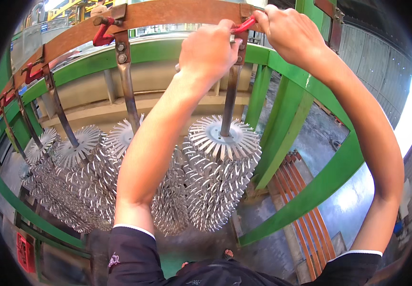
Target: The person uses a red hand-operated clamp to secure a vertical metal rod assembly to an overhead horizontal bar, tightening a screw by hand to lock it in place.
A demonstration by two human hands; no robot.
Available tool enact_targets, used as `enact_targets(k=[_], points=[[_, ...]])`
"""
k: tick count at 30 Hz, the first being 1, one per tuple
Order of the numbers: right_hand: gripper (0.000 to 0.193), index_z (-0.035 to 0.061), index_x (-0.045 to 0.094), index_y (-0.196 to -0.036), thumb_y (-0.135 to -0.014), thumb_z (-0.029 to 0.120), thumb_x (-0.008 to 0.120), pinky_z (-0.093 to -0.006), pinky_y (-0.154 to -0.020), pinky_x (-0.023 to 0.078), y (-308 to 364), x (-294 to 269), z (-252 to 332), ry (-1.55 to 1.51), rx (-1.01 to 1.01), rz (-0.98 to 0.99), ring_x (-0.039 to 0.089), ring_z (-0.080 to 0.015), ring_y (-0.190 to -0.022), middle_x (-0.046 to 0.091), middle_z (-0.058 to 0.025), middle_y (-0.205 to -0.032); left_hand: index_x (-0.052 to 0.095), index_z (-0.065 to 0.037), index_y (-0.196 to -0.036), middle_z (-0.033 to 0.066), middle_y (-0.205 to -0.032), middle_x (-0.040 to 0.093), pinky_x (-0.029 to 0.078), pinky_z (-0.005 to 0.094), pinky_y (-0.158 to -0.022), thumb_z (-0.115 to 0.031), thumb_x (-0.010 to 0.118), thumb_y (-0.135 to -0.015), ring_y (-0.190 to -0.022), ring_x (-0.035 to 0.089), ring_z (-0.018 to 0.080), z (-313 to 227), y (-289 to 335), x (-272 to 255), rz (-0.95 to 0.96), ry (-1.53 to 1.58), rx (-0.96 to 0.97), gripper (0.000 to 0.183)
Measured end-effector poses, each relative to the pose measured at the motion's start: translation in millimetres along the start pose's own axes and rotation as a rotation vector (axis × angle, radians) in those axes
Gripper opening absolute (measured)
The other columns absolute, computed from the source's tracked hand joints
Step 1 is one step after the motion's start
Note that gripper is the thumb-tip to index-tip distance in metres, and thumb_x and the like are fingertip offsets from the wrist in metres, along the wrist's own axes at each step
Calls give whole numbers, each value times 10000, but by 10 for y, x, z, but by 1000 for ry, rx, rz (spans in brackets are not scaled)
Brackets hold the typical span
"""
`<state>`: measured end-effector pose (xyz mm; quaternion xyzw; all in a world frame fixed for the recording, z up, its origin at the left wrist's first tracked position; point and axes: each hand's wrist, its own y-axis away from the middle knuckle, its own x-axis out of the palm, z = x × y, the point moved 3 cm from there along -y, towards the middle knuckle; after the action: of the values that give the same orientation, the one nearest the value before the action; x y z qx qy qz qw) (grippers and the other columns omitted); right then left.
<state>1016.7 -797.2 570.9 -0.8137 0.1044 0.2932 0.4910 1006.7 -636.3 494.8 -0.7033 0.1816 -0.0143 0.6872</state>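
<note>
Both of my arms reach up to a brown metal bar (177, 13). My left hand (208, 51) is closed at the near side of a red clamp (245, 24); a small metal piece shows beside its thumb, partly hidden by the fingers. With fingers closed, my right hand (292, 32) grips the clamp's other end. Below my hands, a steel rod (230, 97) hangs from the bar by a bolted bracket. It carries a tall stack of silvery finned discs (222, 176), which hangs upright.
Several similar stacks (79, 171) hang along the bar to the left, with another red clamp (103, 34) nearby. A green frame (282, 124) curves around them. Brown slats (306, 209) lie on the floor at right. Another person (99, 8) stands far back.
</note>
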Motion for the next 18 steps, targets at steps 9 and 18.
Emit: enact_targets(k=[9,18], points=[[226,37,662,-1007,-970,218,531,-445,-798,471,110,-208,-18,310,-170,-152,697,-334,-790,693,-187,-862,725,-119,-1069,120,-879,740,565,453,-698,-311,712,-909,-798,711,341,50,-105,173,-80,-9,117,250],[248,67,687,-1014,-957,272,560,-435,-799,454,105,-103,11,428,-401,-200,700,-274,-774,702,-155,-874,705,-134,-1122,130,-833,737,562,470,-742,-345,708,-911,-813,714,354,9,-85,70,-18,38,15,299]])
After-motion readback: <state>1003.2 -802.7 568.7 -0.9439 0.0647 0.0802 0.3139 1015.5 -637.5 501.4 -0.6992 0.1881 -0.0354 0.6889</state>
